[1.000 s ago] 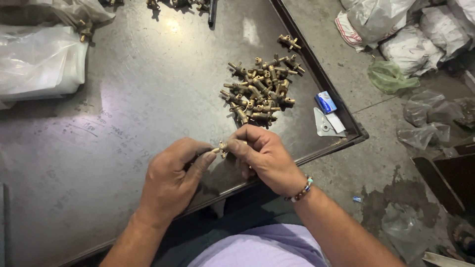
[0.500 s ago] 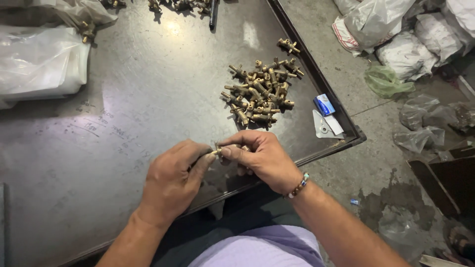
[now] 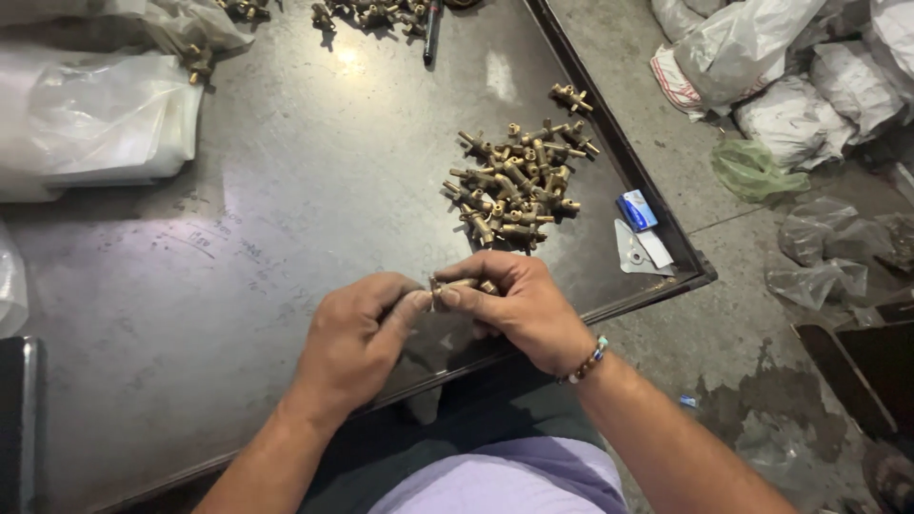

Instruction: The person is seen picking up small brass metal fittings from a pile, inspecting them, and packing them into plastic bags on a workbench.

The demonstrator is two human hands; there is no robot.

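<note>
Table (image 3: 286,209) first: the dark metal sheet with a raised rim fills most of your view, its right edge running diagonally down to a corner near the small blue box (image 3: 636,209) and the white packet (image 3: 640,249), and its near edge passing just under your wrists. Clear plastic bags (image 3: 95,114) lie on the far left of the table, and more bags (image 3: 809,86) sit on the concrete floor (image 3: 724,314) past the right rim. Between the bags and your hands the sheet is bare, so you have open room to the left and ahead. Straight ahead of your right hand (image 3: 524,309), and a little to the right, lies the pile of brass fittings (image 3: 514,186), with one stray fitting (image 3: 571,97) just beyond it near the rim; your right hand is plainly the nearer one to the pile. Another scatter of fittings (image 3: 367,13) and a dark pen (image 3: 431,24) lie at the far edge. Your left hand (image 3: 357,328) meets the right over the near edge. Between them you hold one brass fitting (image 3: 457,285), its long axis running left to right, roughly along the near edge: the right grip is clenched around its right end, and the left thumb and forefinger pinch its left tip.
</note>
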